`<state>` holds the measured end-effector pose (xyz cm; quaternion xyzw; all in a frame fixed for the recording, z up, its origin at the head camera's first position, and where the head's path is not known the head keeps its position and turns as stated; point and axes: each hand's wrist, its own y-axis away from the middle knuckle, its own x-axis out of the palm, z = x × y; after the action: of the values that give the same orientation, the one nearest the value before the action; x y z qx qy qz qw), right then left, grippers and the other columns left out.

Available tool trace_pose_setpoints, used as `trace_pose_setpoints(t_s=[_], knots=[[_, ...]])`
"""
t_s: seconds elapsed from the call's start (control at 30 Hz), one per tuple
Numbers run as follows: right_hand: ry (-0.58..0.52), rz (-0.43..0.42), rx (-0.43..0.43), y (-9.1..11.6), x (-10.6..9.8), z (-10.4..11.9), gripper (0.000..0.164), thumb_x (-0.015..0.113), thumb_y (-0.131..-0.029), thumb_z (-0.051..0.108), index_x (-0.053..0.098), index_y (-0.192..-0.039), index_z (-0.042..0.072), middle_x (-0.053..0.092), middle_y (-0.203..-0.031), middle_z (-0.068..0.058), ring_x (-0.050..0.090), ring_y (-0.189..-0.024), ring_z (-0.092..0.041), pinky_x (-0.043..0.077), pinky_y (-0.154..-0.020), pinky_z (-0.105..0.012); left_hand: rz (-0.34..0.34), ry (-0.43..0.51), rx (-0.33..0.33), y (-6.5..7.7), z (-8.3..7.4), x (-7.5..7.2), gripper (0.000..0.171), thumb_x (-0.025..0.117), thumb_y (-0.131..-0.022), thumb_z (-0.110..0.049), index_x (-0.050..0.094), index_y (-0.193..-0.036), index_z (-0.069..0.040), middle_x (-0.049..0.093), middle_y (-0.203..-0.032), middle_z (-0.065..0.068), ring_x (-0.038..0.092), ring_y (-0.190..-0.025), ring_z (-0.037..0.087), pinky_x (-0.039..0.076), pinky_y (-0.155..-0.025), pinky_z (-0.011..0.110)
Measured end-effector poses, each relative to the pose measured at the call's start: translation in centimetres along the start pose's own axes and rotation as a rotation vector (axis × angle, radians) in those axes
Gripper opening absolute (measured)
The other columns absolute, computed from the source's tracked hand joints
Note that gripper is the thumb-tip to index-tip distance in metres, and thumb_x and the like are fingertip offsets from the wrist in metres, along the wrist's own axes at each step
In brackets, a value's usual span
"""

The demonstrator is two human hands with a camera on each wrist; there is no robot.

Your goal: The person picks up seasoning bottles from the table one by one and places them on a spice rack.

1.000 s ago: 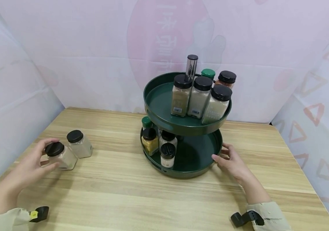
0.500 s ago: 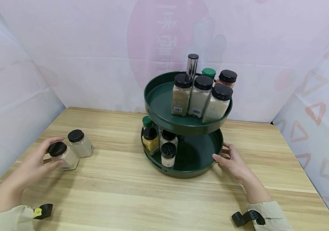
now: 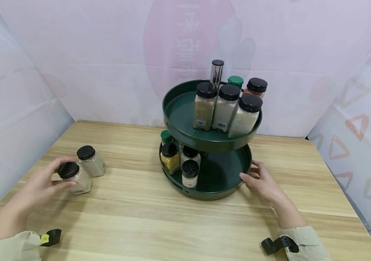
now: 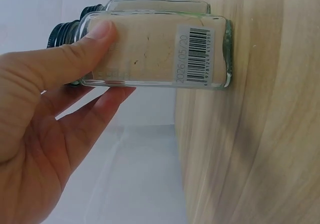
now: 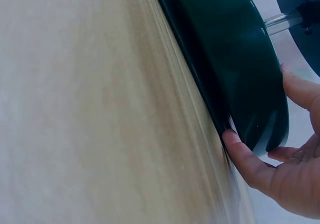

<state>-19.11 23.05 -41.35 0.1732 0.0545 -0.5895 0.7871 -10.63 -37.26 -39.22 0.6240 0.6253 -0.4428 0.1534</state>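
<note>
My left hand (image 3: 43, 185) holds a square glass spice jar (image 3: 82, 181) with a black lid and pale powder inside, upright at the table's left. In the left wrist view, the thumb (image 4: 90, 42) lies along the front of the jar, near its barcode label (image 4: 195, 54), with fingers behind. A second black-lidded jar (image 3: 95, 165) stands just behind it, overlapped in this view. At the right, my right hand (image 3: 260, 184) grips the wall of the lower tray (image 3: 224, 175) of a dark green two-tier spice rack, thumb and fingers spanning rim and base in the right wrist view.
The upper tray (image 3: 180, 108) carries several jars and a tall clear grinder (image 3: 216, 74) on its right side. On the lower tray's left stand several jars, among them a yellow one (image 3: 170, 163) and a small white one (image 3: 190, 180). A cloth backdrop (image 3: 113, 65) encloses the wooden table (image 3: 133, 224).
My left hand has moved a little to the right with the jar, closing in beside the second jar. The right hand stays at the lower tray.
</note>
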Motion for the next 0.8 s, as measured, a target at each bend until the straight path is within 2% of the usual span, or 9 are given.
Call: trace_pose_setpoints(t_s=[0.2,0.33,0.5,0.67,0.8], knots=[[0.007,-0.004,-0.005,-0.2,0.1,0.0,0.081,0.061,-0.099,0.024,0.008,-0.157,0.004,0.029,-0.152,-0.030,0.047,-0.133,-0.040,0.051,-0.099,-0.032,-0.016,0.000,-0.026,0.1,-0.6,-0.1,0.064,0.082,-0.071,0.009,0.054,-0.128,0.001,0.047,-0.116,-0.037,0.043,-0.105,-0.024,0.048,-0.073,0.000],[0.006,-0.002,0.005,-0.2,0.0,0.1,0.081,0.061,-0.099,0.026,0.007,-0.157,0.004,0.027,-0.153,-0.029,0.043,-0.136,-0.042,0.049,-0.105,-0.040,-0.039,0.026,-0.025,-0.1,-1.1,-0.1,0.064,0.081,-0.071,0.013,0.054,-0.128,0.002,0.050,-0.115,-0.033,0.046,-0.104,-0.022,0.050,-0.073,0.002],[0.002,-0.006,0.018,-0.1,-0.1,0.0,0.082,0.060,-0.100,0.027,0.006,-0.157,0.005,0.025,-0.155,-0.029,0.041,-0.138,-0.044,0.045,-0.111,-0.049,-0.062,-0.009,-0.018,-0.4,-1.8,-0.4,0.063,0.082,-0.071,0.010,0.057,-0.127,-0.001,0.051,-0.111,-0.034,0.046,-0.103,-0.023,0.050,-0.071,0.002],[-0.006,-0.001,0.025,-0.1,-0.1,0.0,0.082,0.060,-0.100,0.027,0.006,-0.157,0.005,0.025,-0.154,-0.029,0.043,-0.137,-0.043,0.045,-0.110,-0.049,-0.065,-0.038,-0.022,-0.5,-2.4,-0.5,0.063,0.083,-0.071,0.008,0.058,-0.127,-0.003,0.050,-0.111,-0.035,0.045,-0.103,-0.024,0.050,-0.071,0.002],[-0.010,0.002,0.016,0.0,0.0,0.0,0.082,0.060,-0.100,0.025,0.005,-0.157,0.004,0.026,-0.154,-0.029,0.043,-0.137,-0.042,0.048,-0.107,-0.044,-0.049,-0.018,-0.034,-0.6,-2.9,-0.4,0.062,0.082,-0.072,0.008,0.057,-0.128,-0.003,0.051,-0.113,-0.033,0.046,-0.102,-0.024,0.051,-0.071,0.003]])
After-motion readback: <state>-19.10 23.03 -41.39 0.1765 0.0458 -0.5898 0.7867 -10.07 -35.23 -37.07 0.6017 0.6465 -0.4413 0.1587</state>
